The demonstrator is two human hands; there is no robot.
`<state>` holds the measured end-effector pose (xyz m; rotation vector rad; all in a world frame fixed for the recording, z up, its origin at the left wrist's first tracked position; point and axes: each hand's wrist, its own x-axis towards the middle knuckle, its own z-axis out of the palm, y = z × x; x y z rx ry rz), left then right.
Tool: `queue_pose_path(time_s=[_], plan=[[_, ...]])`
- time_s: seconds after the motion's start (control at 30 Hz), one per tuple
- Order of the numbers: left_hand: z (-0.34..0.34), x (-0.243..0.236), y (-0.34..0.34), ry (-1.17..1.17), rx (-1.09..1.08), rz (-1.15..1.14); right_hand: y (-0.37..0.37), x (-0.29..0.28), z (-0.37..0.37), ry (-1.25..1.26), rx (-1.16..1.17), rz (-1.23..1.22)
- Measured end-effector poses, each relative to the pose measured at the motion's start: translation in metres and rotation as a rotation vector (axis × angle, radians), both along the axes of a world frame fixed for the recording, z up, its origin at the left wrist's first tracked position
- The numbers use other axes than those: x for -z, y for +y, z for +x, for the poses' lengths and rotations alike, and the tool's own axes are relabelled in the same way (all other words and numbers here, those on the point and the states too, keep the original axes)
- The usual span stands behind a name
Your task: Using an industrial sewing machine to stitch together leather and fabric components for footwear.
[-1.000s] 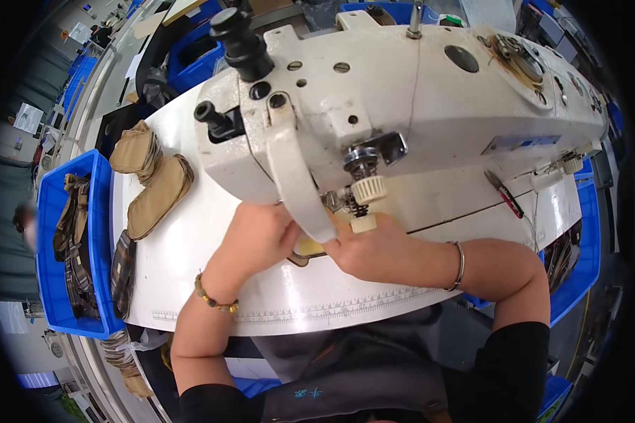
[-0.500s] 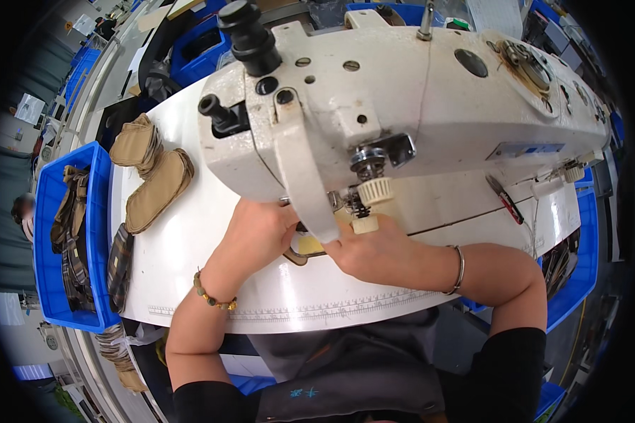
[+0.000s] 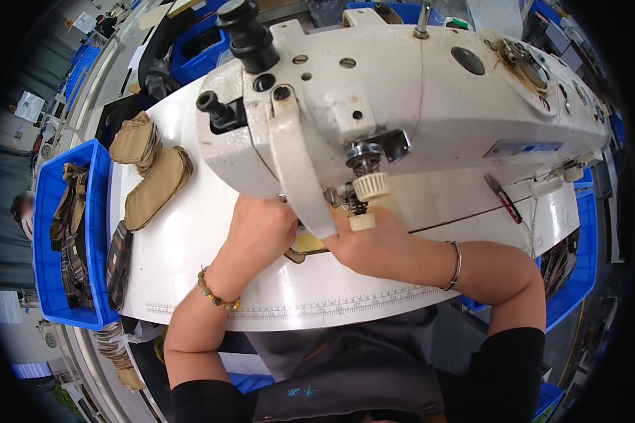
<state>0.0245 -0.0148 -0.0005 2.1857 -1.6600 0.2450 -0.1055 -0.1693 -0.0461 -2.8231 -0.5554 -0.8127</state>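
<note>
A white sewing machine (image 3: 515, 120) stands over the white table. My left hand (image 3: 261, 233) is at the left of the needle area, fingers curled and their tips partly hidden by the machine. My right hand (image 3: 363, 243) is bent just right of the presser foot, fingertips hidden behind the machine's white guard (image 3: 296, 162) and knob. Between the hands lie a yellow patch (image 3: 310, 243) and the edge of a small tan-brown piece (image 3: 293, 257); what exactly my fingers grip is too hidden to make out.
Stacked tan fabric pieces (image 3: 155, 190) and a folded plaid piece (image 3: 118, 264) lie left on the table (image 3: 176, 282). Blue bins (image 3: 46, 233) (image 3: 578, 275) hold fabric at both sides. Red-black snips (image 3: 502, 198) lie right. Two other people appear small at far left.
The whole view has shifted slightly with my head. Both hands stay bent at the needle area, with only small movements of the fingers and wrists.
</note>
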Motion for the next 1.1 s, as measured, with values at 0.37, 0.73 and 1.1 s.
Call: queue_pose_path(time_s=[0.37,0.73,1.1], plan=[[0.0,0.004,0.004,-0.038,-0.036,0.067,-0.006,0.0,0.001,0.068,-0.008,-0.079],[-0.002,-0.012,0.02,-0.156,0.063,0.065,-0.018,0.009,0.013,0.127,0.086,0.372],[0.006,0.003,0.016,-0.11,0.024,-0.059,-0.019,0.007,0.019,0.055,0.034,0.398]])
